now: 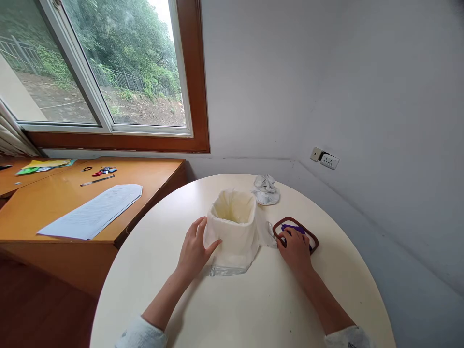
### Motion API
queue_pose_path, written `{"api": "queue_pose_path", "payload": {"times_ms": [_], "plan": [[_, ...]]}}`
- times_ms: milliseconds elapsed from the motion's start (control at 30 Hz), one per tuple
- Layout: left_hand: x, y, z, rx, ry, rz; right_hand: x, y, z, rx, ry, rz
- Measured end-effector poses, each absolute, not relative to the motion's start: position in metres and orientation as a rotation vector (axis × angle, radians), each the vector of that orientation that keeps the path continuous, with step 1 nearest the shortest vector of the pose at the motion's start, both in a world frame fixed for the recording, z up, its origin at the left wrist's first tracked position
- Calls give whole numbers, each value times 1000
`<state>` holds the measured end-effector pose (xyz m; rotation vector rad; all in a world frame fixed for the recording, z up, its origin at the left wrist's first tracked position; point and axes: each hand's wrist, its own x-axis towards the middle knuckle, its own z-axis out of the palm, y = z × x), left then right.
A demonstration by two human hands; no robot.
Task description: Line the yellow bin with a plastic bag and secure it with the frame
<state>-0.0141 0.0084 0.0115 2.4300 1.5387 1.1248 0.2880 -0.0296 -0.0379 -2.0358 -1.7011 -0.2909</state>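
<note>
A small trash bin [232, 244] stands upright on the round table, lined with a whitish translucent plastic bag [232, 271] folded over its rim and hanging down outside. My left hand [195, 246] cups the bin's left side, thumb across the front and fingers behind. To the right, a brown rounded rectangular ring [314, 241] lies on the tabletop around a purple piece [293, 226]. My right hand [295, 246] is over the ring, its fingers curled on the left edge and partly hiding the purple piece.
A crumpled whitish plastic bag [266, 190] lies behind the bin on the round table [235, 314]. At left, a wooden desk [145, 169] holds paper sheets [94, 210], a pen [97, 181] and keys [105, 170]. A wall socket [329, 161] is at right.
</note>
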Motion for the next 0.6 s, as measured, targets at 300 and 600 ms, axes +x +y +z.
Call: {"api": "queue_pose_path", "payload": {"times_ms": [300,600], "plan": [[-13,8,12,2440,1536,1129,288,-30,-37,-2032,-1696,-279],[-13,9,12,2441,1532,1118,289,-30,-36,-2040,-1715,-227]]}}
